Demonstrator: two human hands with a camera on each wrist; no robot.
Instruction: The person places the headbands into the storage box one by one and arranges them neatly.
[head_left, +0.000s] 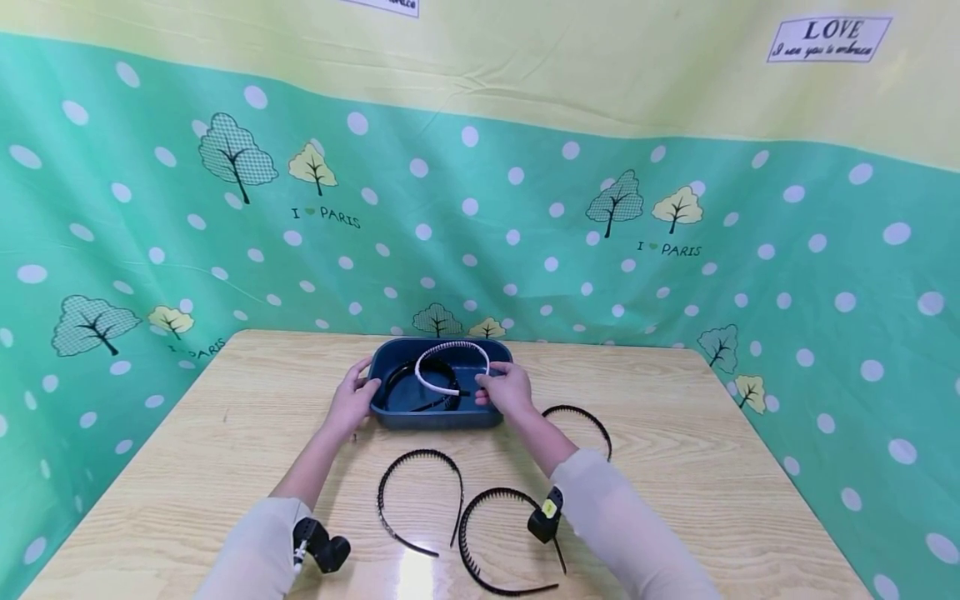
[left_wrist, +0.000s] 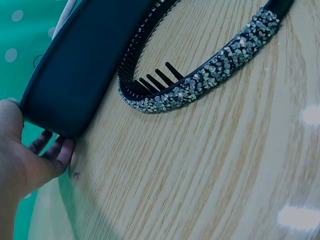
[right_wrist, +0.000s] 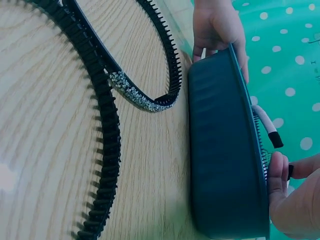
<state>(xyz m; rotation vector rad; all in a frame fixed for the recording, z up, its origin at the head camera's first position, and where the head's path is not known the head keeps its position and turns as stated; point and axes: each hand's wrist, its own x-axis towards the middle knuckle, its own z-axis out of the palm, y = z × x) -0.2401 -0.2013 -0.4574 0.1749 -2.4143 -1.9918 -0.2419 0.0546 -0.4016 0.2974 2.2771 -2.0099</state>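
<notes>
A dark blue plastic basin (head_left: pixel 438 422) stands at the far side of the table. My left hand (head_left: pixel 351 403) grips its left end, thumb at the rim and fingers around the lower edge in the left wrist view. Over the basin's right part, my right hand (head_left: pixel 512 390) pinches one end of a white toothed headband (head_left: pixel 422 357); its black-tipped other end (right_wrist: pixel 275 140) shows above the rim in the right wrist view. Inside the basin lies black headband material (head_left: pixel 392 385); how many pieces is unclear.
On the near tabletop lie a black toothed headband with sparkling stones (left_wrist: pixel 200 84) and a plain black toothed one (head_left: pixel 462 533). Another black headband (head_left: pixel 592 418) is partly hidden behind my right forearm. A green dotted curtain (head_left: pixel 480 242) hangs behind the table.
</notes>
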